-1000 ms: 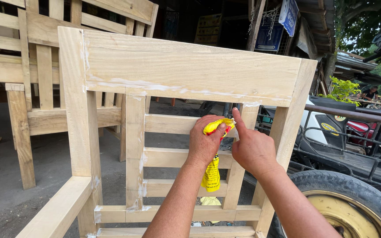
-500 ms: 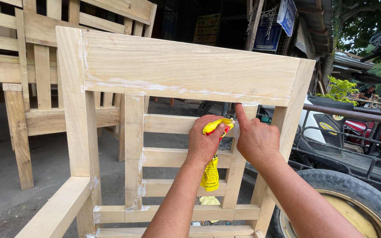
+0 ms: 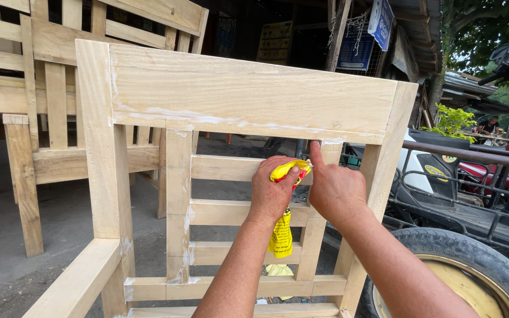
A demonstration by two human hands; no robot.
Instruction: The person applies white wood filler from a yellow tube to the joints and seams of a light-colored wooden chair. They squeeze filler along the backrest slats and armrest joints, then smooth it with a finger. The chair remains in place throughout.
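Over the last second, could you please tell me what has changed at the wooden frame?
Very little: the right hand keeps its index finger up at the slat's top joint. The left hand still grips the yellow packet against the wooden frame. Nothing was let go.

Chair frame (image 3: 248,97): pale yellowish raw wood, faint grain streaks
Filler smears (image 3: 166,113): chalky white along the joints
Pouch (image 3: 282,232): bright yellow, red and black print
Wheel rim (image 3: 496,300): dull yellow
Tyre (image 3: 460,250): black
Hanging sign (image 3: 380,20): blue
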